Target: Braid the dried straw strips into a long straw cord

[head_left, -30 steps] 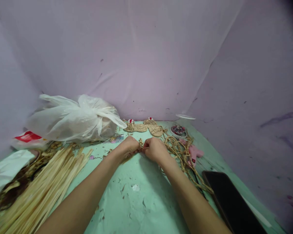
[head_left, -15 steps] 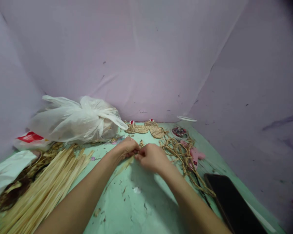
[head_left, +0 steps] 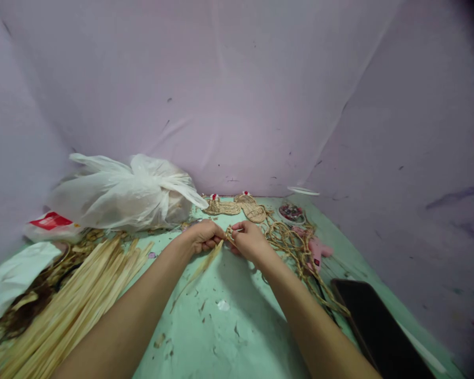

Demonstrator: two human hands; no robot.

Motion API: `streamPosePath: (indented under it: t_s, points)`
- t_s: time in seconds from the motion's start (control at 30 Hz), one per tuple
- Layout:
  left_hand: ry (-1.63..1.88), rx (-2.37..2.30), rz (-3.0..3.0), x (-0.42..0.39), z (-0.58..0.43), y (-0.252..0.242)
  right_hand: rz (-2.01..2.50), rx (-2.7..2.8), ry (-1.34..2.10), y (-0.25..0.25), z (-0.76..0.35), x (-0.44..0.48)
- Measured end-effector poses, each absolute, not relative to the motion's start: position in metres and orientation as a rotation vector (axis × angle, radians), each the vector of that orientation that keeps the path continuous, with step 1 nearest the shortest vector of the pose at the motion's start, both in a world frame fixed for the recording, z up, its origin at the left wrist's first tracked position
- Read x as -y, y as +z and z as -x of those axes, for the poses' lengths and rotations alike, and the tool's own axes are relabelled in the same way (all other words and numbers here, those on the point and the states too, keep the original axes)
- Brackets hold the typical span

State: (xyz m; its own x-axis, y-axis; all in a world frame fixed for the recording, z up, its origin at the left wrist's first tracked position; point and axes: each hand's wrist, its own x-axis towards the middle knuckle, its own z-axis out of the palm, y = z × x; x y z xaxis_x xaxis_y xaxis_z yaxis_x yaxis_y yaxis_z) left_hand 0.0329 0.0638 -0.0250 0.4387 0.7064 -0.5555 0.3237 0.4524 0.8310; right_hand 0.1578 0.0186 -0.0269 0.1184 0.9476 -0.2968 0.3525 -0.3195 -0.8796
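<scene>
My left hand (head_left: 205, 237) is closed, pinching pale dried fibre strips; a loose strip (head_left: 206, 264) trails from it down toward the table. Close beside it, my right hand (head_left: 249, 242) pinches a short piece of twisted fibre cord (head_left: 229, 232), its fingertips almost touching the left ones. The cord and the strips meet between the two hands, where the fingers partly hide them. Just beyond lie small woven slippers (head_left: 222, 207) with red and white trims. A tangled heap of twisted cord (head_left: 286, 239) lies to the right of my right hand.
Left on the green table (head_left: 221, 337) are a bundle of fibre strips (head_left: 75, 300), a white paper (head_left: 18, 279) and a knotted plastic bag (head_left: 122, 195). At right are a bowl of beads (head_left: 292, 213), a pink tool (head_left: 319, 250) and a black phone (head_left: 379, 326). Walls surround the far side.
My hands have opened a small gap between them, the right fingers lifting slightly. More of the cord and the trailing strip shows now.
</scene>
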Motion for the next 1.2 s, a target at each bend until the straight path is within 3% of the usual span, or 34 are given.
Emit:
streamPosePath:
  t_s: [0.17,0.33,0.5,0.63,0.93,1.2]
  points:
    - [0.287,-1.147,-1.113,-0.066,-0.031,-0.027,1.852,1.325,1.534,-0.005,-0.174,-0.008]
    - [0.268,-1.346,-1.224,-0.058,-0.040,-0.024,1.872,1.816,0.571,-0.026,-0.209,-0.033]
    - [0.264,-1.447,-1.287,-0.050,-0.048,-0.022,1.562,1.772,0.425,-0.055,-0.232,-0.052]
    - [0.273,-1.423,-1.277,-0.052,-0.048,-0.023,1.654,1.434,0.421,-0.039,-0.226,-0.044]
    - [0.272,-1.311,-1.211,-0.055,-0.043,-0.023,1.805,1.324,1.251,-0.030,-0.163,-0.027]
    - [0.280,-1.302,-1.242,-0.055,-0.044,-0.025,1.747,1.181,1.393,-0.026,-0.158,-0.023]
